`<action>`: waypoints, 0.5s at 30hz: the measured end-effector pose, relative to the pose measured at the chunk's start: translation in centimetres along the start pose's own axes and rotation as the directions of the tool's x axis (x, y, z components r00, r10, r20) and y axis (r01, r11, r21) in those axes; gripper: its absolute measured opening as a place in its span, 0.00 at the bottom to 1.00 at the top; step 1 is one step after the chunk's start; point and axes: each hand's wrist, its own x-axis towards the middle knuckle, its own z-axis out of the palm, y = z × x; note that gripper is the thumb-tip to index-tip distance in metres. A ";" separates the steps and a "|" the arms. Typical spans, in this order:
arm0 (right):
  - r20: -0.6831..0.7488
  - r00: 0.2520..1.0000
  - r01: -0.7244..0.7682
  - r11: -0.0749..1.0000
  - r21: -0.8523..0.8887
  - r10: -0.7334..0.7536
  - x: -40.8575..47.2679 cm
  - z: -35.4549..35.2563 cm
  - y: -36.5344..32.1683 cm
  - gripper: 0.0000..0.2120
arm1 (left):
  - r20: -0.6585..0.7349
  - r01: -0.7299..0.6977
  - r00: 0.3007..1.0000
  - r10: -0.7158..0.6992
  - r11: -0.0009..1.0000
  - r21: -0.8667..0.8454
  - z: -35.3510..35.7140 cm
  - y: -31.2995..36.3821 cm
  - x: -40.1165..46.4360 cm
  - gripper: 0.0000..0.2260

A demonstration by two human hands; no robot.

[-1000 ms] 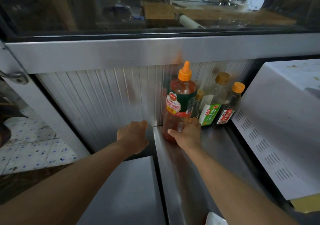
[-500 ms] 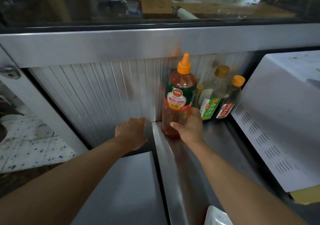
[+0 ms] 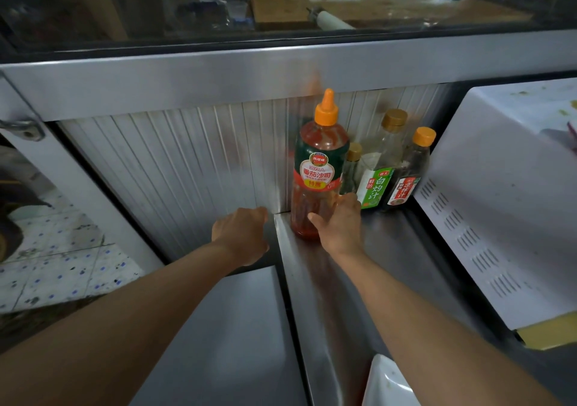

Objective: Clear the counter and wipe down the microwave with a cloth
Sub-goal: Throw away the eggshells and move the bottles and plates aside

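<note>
I'm gripping ketchup bottle (image 3: 318,168) low, right hand (image 3: 338,224) fingers wrapped; left hand (image 3: 242,234) curled, empty, bracing against counter edge (image 3: 282,234).

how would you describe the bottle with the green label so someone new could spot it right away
Start at the white microwave on the right; a cluster of bottles stands in the corner to its left. The green-label bottle is the clear one with the gold cap, between the big ketchup bottle and the dark, orange-capped bottle.

Brushed steel counter (image 3: 390,268), ribbed metal back panel (image 3: 187,168), glossy clear plastic ketchup bottle (image 3: 318,168), matt white microwave (image 3: 499,206)
</note>
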 end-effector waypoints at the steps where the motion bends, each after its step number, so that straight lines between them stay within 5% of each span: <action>1: 0.021 1.000 0.000 1.000 -0.006 0.000 -0.2 -0.2 0.1 0.33 | 0.001 -0.001 1.000 0.001 1.000 0.005 0.0 0.1 -0.2 0.22; 9: 0.366 0.928 0.180 0.943 -0.278 -0.070 -2.5 -4.5 1.4 0.39 | 0.017 0.079 0.997 -0.080 0.993 0.085 -1.9 2.5 -2.4 0.21; 15: 0.482 0.856 0.406 0.822 -0.398 -0.189 -4.8 -9.4 2.5 0.43 | -0.015 0.107 0.994 -0.106 0.991 0.081 -2.1 5.4 -5.9 0.21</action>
